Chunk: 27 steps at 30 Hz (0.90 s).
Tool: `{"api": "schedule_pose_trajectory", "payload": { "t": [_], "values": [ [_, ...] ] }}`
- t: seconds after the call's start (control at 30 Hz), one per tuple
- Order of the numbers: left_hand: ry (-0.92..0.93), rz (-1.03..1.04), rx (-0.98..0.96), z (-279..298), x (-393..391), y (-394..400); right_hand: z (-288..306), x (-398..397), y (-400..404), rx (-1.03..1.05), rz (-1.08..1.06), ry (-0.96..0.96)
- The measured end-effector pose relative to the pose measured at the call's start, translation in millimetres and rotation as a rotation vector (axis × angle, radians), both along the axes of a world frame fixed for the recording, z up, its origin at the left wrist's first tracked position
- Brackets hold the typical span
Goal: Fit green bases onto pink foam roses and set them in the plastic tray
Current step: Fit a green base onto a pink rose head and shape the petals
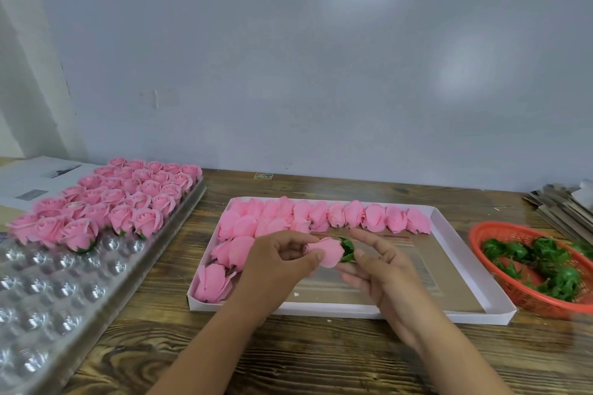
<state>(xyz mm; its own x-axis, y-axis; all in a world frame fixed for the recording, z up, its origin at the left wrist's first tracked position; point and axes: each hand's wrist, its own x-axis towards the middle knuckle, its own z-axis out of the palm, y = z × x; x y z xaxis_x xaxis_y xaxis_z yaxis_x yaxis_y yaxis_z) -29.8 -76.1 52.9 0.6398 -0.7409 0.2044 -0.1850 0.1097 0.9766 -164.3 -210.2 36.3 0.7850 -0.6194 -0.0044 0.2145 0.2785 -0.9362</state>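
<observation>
Left hand [282, 258] has a closed grip on a rose [325, 252] over the white box [455, 272]. Right hand [375, 263] pinches the green base [348, 249] at its stem end, other fingers loose. Looks mid-fitting to me. Foam's soft, so squeezing too hard could dent the petals, and a crooked push might seat the base skewed. The tray [64, 292] on the left of the desk [321, 356] has lots of open pockets, and spare bases wait in the basket [500, 279].
</observation>
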Motion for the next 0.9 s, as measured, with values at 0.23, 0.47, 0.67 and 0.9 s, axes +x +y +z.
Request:
{"api": "schedule_pose_trajectory", "payload": {
  "t": [0.23,0.47,0.67,0.9],
  "values": [
    [-0.002,0.003,0.013,0.9,-0.9,0.3,1.3,-0.8,-1.4,0.091,0.037,0.001],
    [0.036,-0.009,0.018,-0.2,0.2,0.5,0.3,2.1,2.2,0.067,0.018,0.020],
    [0.046,-0.024,0.021,-0.3,0.6,1.2,0.2,1.6,3.5,-0.041,0.009,0.060],
    [0.120,-0.048,0.006,0.1,-0.8,0.3,0.7,1.3,7.1,-0.201,-0.025,0.092]
  ]
}}
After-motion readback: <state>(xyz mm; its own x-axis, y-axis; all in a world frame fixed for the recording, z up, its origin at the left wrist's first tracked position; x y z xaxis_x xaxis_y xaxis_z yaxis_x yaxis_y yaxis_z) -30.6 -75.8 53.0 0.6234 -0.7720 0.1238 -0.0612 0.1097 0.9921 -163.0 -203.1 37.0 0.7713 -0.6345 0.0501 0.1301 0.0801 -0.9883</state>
